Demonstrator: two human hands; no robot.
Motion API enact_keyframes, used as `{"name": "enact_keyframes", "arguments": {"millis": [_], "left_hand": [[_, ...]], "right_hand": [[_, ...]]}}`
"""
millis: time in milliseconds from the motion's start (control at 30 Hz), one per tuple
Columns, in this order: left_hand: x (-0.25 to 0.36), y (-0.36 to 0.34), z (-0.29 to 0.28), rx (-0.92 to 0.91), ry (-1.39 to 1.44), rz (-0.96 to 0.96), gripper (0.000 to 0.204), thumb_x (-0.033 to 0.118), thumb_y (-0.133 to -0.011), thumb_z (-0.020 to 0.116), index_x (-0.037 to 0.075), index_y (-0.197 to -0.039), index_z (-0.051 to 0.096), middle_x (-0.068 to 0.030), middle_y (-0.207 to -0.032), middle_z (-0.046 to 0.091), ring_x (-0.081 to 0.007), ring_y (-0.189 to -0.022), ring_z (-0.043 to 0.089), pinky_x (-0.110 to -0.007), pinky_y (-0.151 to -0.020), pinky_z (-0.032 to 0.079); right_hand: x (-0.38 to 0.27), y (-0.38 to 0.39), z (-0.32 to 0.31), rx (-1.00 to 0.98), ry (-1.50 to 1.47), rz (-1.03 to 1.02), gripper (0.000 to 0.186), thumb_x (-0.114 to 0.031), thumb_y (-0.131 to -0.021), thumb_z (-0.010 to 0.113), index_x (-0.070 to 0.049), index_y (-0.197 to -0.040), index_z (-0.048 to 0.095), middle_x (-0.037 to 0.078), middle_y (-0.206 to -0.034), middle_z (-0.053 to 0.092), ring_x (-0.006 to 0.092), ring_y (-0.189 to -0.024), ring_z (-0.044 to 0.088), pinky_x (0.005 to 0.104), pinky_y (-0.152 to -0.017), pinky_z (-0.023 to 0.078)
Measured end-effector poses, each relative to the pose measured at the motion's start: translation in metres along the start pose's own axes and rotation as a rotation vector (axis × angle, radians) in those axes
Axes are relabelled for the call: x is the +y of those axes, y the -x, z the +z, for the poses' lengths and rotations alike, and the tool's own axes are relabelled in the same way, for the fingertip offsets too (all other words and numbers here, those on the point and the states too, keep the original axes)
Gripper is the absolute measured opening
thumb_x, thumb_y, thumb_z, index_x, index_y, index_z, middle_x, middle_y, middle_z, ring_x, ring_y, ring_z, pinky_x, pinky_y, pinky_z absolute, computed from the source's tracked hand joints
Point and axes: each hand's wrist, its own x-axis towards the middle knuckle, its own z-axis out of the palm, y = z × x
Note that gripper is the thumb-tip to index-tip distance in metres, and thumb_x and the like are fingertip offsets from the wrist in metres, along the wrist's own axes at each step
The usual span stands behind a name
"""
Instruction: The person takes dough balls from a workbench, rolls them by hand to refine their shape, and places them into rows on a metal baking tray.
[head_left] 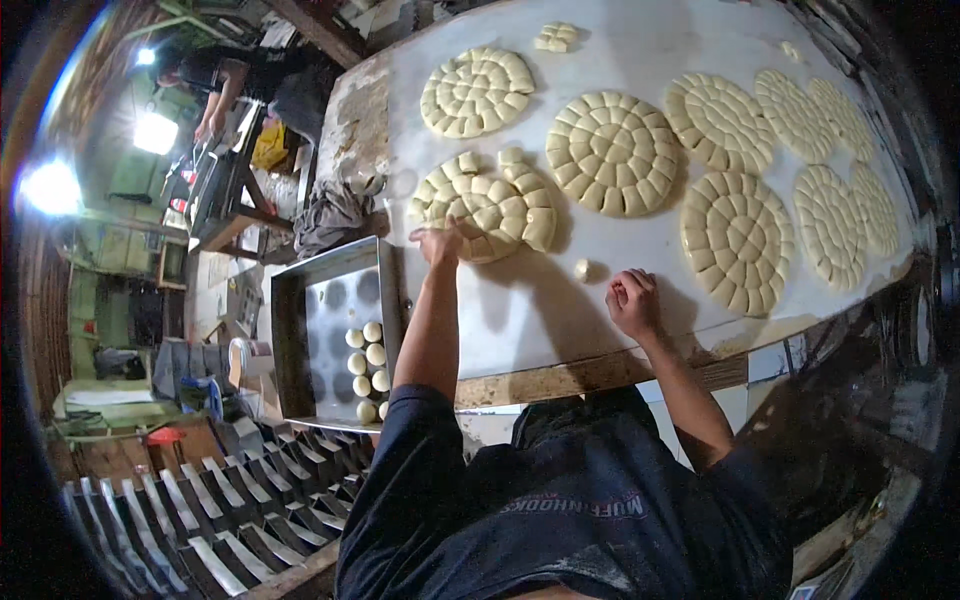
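Note:
My left hand (437, 242) reaches to the near left edge of a dough round (487, 205) cut into chunks. Its fingers close round a dough piece there, mostly hidden by the hand. That round has gaps, with a few pieces pushed out at its far side. My right hand (633, 300) rests curled on the pale worktable (510, 330) near its front edge; whatever may lie under its fingers is hidden. Just left of it sits a single small dough piece (583, 270). Several dough balls (375, 354) lie in rows in a deep metal tray (284, 330) left of my left arm.
Several cut dough rounds (612, 153) cover the table's middle and right. A small dough cluster (556, 38) lies at the far edge. Stacked metal tins (225, 515) fill the lower left. Beside the table hangs a grey cloth (335, 215). Another person (225, 95) works at the upper left.

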Motion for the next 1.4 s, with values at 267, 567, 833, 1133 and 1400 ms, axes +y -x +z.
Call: {"name": "enact_keyframes", "arguments": {"millis": [267, 567, 833, 1133, 1400], "left_hand": [[-0.112, 0.101, -0.054, 0.103, 0.072, 0.242, 0.074, 0.052, -0.086, 0.073, -0.008, -0.122, 0.051, -0.0337, -0.108, 0.065, -0.0472, -0.100, 0.066, -0.049, -0.088, 0.052], [-0.214, 0.215, -0.107, -0.575, 1.206, 0.279, 0.019, 0.020, -0.099, 0.068, 0.008, -0.105, 0.055, 0.0000, -0.089, 0.058, -0.0063, -0.073, 0.055, -0.023, -0.054, 0.043], [-0.204, 0.193, -0.095, -0.438, 1.020, 0.688, 0.026, 0.006, -0.096, 0.067, 0.002, -0.114, 0.047, -0.0076, -0.096, 0.060, -0.0135, -0.087, 0.062, -0.028, -0.078, 0.053], [-0.200, 0.155, -0.079, -0.297, -0.136, 1.245, 0.029, 0.025, -0.088, 0.067, 0.009, -0.111, 0.058, -0.0144, -0.111, 0.056, -0.0359, -0.110, 0.051, -0.049, -0.093, 0.041], [-0.081, 0.125, -0.019, -0.064, 0.065, 0.948, 0.034, 0.035, -0.084, 0.077, 0.009, -0.100, 0.062, -0.0145, -0.102, 0.058, -0.0375, -0.098, 0.052, -0.048, -0.088, 0.044]], "right_hand": [[0.000, 0.010, 0.009, 0.119, -0.021, 0.146, 0.013, -0.010, -0.076, 0.071, -0.006, -0.079, 0.059, 0.010, -0.076, 0.063, 0.0314, -0.074, 0.062, 0.0442, -0.071, 0.047], [-0.090, 0.117, 0.105, -0.485, -0.815, 0.086, 0.041, -0.030, -0.099, 0.061, -0.002, -0.128, 0.060, 0.006, -0.105, 0.066, 0.0124, -0.093, 0.061, 0.0279, -0.081, 0.052], [-0.177, 0.084, 0.058, -0.295, -1.027, 0.631, 0.045, -0.002, -0.087, 0.073, -0.010, -0.122, 0.046, 0.006, -0.106, 0.062, 0.0173, -0.095, 0.064, 0.0337, -0.066, 0.058], [0.030, 0.068, -0.046, 0.053, -0.095, 0.077, 0.026, -0.026, -0.091, 0.062, -0.005, -0.104, 0.055, 0.011, -0.094, 0.056, 0.0292, -0.087, 0.056, 0.0462, -0.078, 0.045], [-0.002, -0.038, -0.021, -0.107, 0.215, -0.140, 0.016, -0.020, -0.081, 0.058, -0.005, -0.078, 0.054, 0.020, -0.089, 0.054, 0.0419, -0.092, 0.051, 0.0538, -0.088, 0.040]]}}
